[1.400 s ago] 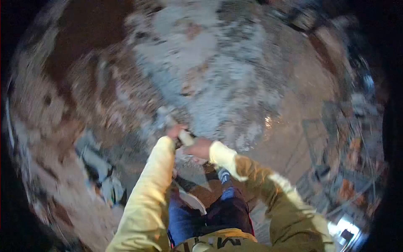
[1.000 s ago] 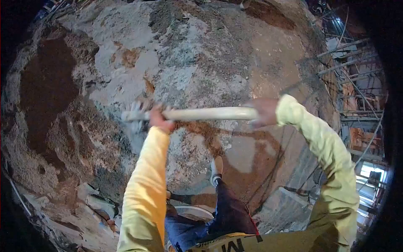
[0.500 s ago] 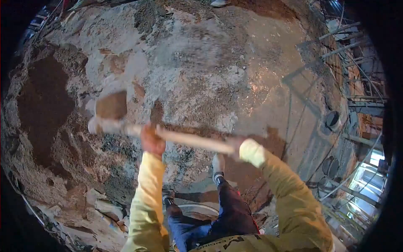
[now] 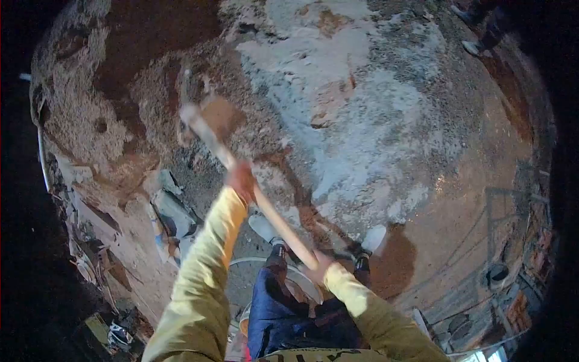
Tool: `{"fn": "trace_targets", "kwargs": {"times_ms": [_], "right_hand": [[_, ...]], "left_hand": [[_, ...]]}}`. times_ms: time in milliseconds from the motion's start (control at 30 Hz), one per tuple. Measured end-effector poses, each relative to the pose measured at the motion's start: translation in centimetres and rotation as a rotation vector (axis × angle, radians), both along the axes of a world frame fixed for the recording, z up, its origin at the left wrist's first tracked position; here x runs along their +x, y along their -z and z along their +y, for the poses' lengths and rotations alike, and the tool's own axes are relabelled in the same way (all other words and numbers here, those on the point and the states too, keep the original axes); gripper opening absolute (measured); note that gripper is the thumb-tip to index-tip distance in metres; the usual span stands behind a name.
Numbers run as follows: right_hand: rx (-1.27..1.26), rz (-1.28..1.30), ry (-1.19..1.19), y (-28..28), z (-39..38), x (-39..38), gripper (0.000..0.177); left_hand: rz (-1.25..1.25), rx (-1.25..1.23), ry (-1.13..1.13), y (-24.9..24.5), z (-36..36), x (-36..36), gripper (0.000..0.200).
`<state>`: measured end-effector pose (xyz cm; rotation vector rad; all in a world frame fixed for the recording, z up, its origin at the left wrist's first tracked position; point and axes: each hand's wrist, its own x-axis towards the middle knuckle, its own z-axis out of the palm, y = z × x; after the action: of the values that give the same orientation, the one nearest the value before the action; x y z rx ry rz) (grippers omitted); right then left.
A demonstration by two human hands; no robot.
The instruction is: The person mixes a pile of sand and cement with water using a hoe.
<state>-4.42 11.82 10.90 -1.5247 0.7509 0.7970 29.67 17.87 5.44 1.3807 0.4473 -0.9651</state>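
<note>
Wooden handle point(image 4: 284, 229), straight, wrapped by left hand point(image 4: 241, 181) and right hand point(image 4: 319, 269), above gritty soil point(image 4: 158, 90).

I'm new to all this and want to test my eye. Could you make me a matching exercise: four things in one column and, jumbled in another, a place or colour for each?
Things:
1. left hand
2. right hand
3. sleeves
4. trousers

Places and colours:
A. blue
B. around the pale handle, partway along it
C. around the handle's end nearest the wearer's body
D. yellow

Right pairs: 1-B, 2-C, 3-D, 4-A
</note>
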Motion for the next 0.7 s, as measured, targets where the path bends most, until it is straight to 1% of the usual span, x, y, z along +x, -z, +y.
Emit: {"fn": "trace_targets", "kwargs": {"times_ms": [33,67,100,133,167,200,233,300,333,367,400,433,467,500,533,567,633,667,700], "right_hand": [[0.037,-0.300,0.141,-1.0,-0.5,4.8,0.060],[-0.002,-0.160,0.032,-3.6,-1.8,9.9,0.061],[-0.035,-0.163,0.059,-3.9,-2.0,13.6,0.056],[-0.070,-0.299,0.137,-0.5,-0.8,16.6,0.052],[-0.121,-0.382,0.116,-0.9,-1.8,20.6,0.054],[-0.093,-0.380,0.069,1.4,-2.2,24.4,0.056],[-0.221,-0.487,0.042,1.7,-3.3,28.3,0.053],[-0.319,-0.602,0.185,3.5,-5.6,33.4,0.042],[-0.371,-0.659,0.252,4.4,-6.8,35.8,0.038],[-0.413,-0.542,0.218,4.2,-8.2,36.5,0.032],[-0.357,-0.508,0.248,6.0,-8.7,37.0,0.031],[-0.300,-0.471,0.272,8.1,-8.7,37.0,0.031],[-0.359,-0.497,0.281,9.2,-8.5,35.8,0.031],[-0.417,-0.520,0.286,9.7,-7.9,33.8,0.032],[-0.445,-0.488,0.282,9.0,-7.5,32.8,0.034],[-0.410,-0.411,0.254,7.9,-7.0,31.7,0.035],[-0.336,-0.334,0.221,5.8,-7.2,29.8,0.040],[-0.336,-0.276,0.200,7.6,-7.0,28.7,0.043],[-0.435,-0.275,0.193,9.6,-6.4,27.2,0.042]], "left_hand": [[-0.113,-0.046,0.050,1.4,0.3,4.7,0.033],[-0.224,-0.092,0.091,2.8,0.6,9.3,0.033],[-0.350,-0.217,0.105,3.5,-1.2,13.7,0.028],[-0.475,-0.341,0.116,4.9,-3.2,19.1,0.023],[-0.539,-0.247,0.121,2.7,-4.8,20.0,0.020],[-0.596,-0.148,0.126,0.4,-6.4,20.9,0.017],[-0.582,0.172,0.127,-4.2,-9.3,19.6,0.017],[-0.881,0.376,0.398,0.6,-10.2,20.9,0.016],[-1.245,0.574,0.821,2.8,-10.2,20.1,0.013],[-1.418,0.786,1.215,2.5,-11.1,18.5,0.012],[-1.647,0.933,1.574,2.3,-12.0,16.9,0.012],[-1.437,0.925,1.438,2.0,-12.7,15.3,0.013],[-1.254,0.914,1.275,1.7,-13.5,13.6,0.015],[-0.824,0.689,0.681,4.0,-13.4,12.0,0.017],[-0.812,0.714,0.657,8.3,-12.4,12.2,0.023],[-0.800,0.739,0.632,12.3,-11.5,12.4,0.030],[-0.585,0.753,0.466,5.6,-11.4,9.2,0.036],[-0.481,0.744,0.395,3.5,-11.2,7.8,0.039],[-0.391,0.736,0.359,1.5,-11.1,6.2,0.042]]}}
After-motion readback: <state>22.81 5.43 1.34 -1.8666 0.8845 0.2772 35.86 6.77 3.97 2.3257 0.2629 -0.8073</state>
